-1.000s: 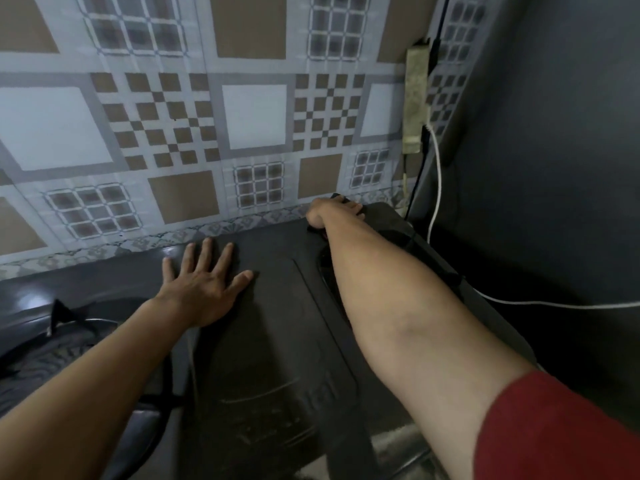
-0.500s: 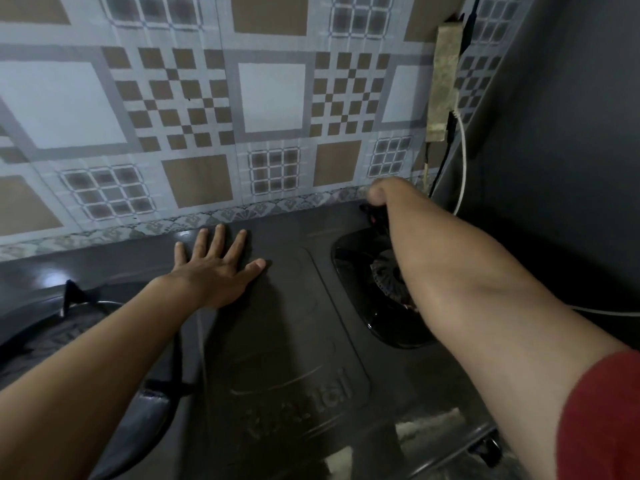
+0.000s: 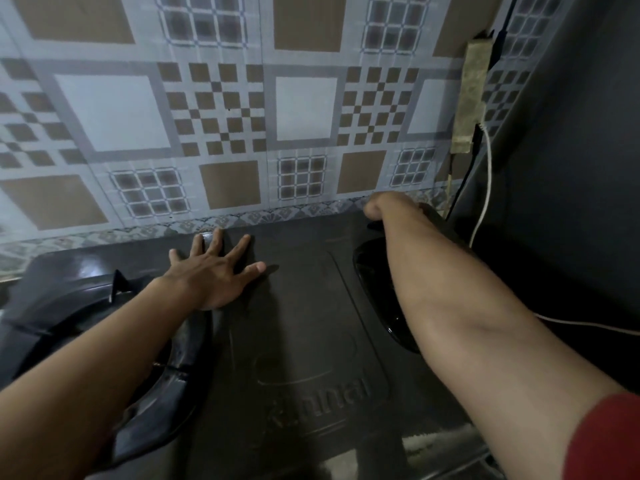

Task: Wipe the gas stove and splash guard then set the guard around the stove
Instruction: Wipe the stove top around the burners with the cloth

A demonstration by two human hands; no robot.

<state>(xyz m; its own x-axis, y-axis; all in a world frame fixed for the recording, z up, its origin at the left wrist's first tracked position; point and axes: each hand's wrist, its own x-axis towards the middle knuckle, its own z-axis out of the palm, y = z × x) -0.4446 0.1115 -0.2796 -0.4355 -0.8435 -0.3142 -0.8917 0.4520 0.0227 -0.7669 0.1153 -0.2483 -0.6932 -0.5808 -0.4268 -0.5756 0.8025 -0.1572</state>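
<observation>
The black gas stove [image 3: 304, 306] fills the lower view, with a raised brand name on its middle panel. My left hand [image 3: 211, 271] lies flat on the stove top near its back edge, fingers spread, holding nothing. My right hand [image 3: 388, 206] reaches to the stove's back right corner, just beyond the right burner well [image 3: 374, 289]. Its fingers are curled down into a fist, and whatever is under them is hidden. The left burner's black pan support [image 3: 69, 306] sits under my left forearm. I cannot pick out a splash guard for certain.
A patterned tile wall [image 3: 207, 116] rises right behind the stove. A dark grey surface [image 3: 571, 168] closes off the right side. In the corner hangs a grimy power strip [image 3: 471, 98] with a white cable [image 3: 486, 188] trailing down and off to the right.
My right fist has shifted a little along the stove's back right corner while my view moved closer and leftward. The left hand stays flat in the same place.
</observation>
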